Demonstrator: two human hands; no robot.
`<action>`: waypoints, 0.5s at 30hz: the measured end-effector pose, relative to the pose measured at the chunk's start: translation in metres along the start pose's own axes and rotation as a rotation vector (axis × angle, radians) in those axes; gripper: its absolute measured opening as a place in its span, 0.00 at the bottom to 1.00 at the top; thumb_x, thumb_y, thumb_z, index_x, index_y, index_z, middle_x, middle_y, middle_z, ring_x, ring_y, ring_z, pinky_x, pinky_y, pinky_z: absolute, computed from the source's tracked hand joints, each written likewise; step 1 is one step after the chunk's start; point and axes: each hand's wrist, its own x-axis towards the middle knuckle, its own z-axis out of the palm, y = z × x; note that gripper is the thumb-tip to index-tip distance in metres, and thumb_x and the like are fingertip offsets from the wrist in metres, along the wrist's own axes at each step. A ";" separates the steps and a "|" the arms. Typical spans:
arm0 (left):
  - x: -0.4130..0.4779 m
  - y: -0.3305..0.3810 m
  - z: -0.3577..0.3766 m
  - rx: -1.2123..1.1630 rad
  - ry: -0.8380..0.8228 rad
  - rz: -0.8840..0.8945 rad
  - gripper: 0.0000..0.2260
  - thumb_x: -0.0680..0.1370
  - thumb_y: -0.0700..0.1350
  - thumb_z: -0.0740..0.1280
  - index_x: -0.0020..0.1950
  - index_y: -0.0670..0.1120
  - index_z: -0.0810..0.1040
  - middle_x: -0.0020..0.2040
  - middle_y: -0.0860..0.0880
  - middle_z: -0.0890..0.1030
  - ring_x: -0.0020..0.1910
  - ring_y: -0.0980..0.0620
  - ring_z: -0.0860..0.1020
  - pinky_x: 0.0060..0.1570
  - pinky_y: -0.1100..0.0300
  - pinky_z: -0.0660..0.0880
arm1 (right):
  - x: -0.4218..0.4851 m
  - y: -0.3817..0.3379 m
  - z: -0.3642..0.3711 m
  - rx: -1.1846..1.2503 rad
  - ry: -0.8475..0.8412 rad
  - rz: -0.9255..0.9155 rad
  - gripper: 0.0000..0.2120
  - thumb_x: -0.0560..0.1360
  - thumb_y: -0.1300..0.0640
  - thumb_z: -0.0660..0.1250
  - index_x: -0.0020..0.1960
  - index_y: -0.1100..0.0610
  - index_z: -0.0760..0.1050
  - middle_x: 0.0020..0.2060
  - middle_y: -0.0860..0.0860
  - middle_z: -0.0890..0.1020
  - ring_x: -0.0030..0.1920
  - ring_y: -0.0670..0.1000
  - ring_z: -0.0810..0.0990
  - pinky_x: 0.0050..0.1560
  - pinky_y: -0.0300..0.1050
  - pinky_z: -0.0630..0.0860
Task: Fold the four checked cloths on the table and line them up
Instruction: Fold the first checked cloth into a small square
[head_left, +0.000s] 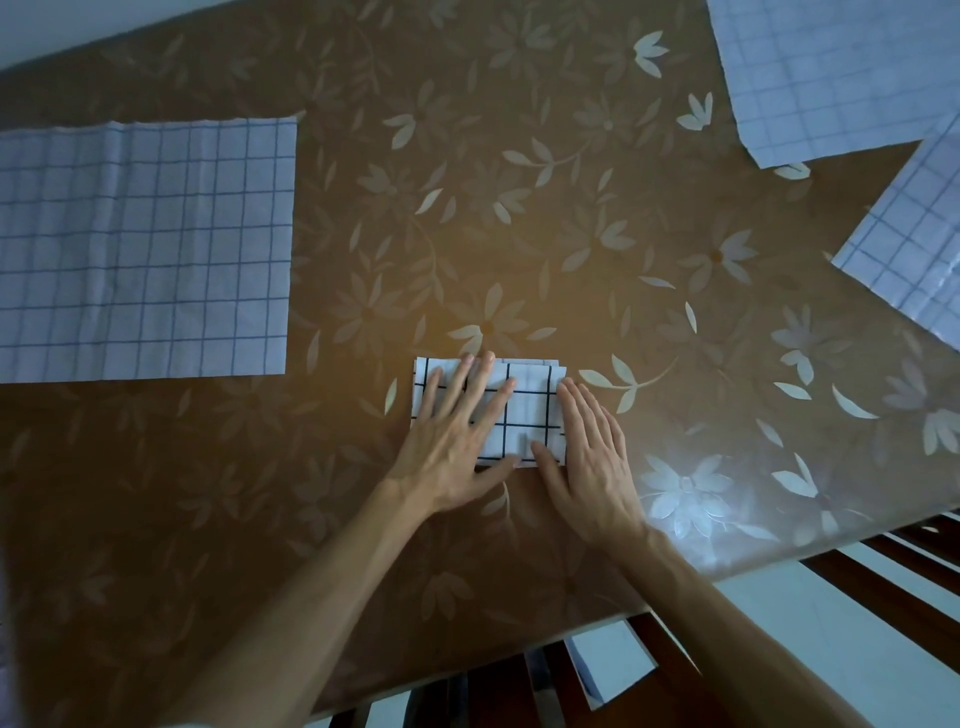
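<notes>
Nearest, below the table edge, the dark wooden chair slats (878, 577) show over a pale floor. The table (291, 519) wears a glossy brown cover printed with pale flowers, smooth enough that cloth should slide on it.

Just beyond the near edge, both hands lie flat on the folded checked cloth (524, 410), gripping nothing. The left hand (457, 431) presses its left half with straight, spread fingers. The right hand (587, 457) lies along its right edge with its thumb on the lower hem. This cloth is a compact, layered rectangle of thin white woven fabric with dark grid lines. Its long axis runs left to right, and stacked edges show at its far right corner. The pressing looks like the last smoothing of this fold.

The next pick turns on where the open cloths lie. The left flat cloth (140, 249) is spread square and faintly creased, well apart from the left hand, which is nearer to it. The right-edge cloth (914, 234) lies skewed, nearer to the right hand. Farthest away, the far-corner cloth (831, 67) lies tilted and flat.
</notes>
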 end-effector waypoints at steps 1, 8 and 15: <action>-0.001 0.000 0.000 0.013 -0.008 0.004 0.38 0.79 0.70 0.51 0.82 0.50 0.46 0.82 0.43 0.43 0.81 0.43 0.41 0.78 0.39 0.47 | 0.002 0.000 -0.001 0.007 -0.002 0.005 0.31 0.82 0.43 0.54 0.79 0.59 0.55 0.78 0.53 0.60 0.79 0.51 0.54 0.76 0.56 0.57; -0.002 -0.001 0.006 0.006 -0.002 -0.010 0.38 0.79 0.69 0.51 0.82 0.51 0.43 0.82 0.45 0.41 0.81 0.45 0.40 0.77 0.37 0.46 | 0.012 -0.011 -0.007 -0.045 0.013 -0.095 0.27 0.81 0.53 0.52 0.79 0.60 0.55 0.79 0.55 0.54 0.79 0.53 0.50 0.77 0.53 0.53; -0.002 -0.007 0.008 -0.033 0.025 -0.040 0.31 0.82 0.57 0.47 0.82 0.45 0.43 0.82 0.44 0.42 0.81 0.47 0.41 0.77 0.39 0.49 | 0.037 -0.029 0.024 -0.181 -0.064 -0.153 0.29 0.83 0.48 0.51 0.80 0.60 0.51 0.80 0.55 0.52 0.80 0.52 0.48 0.77 0.54 0.54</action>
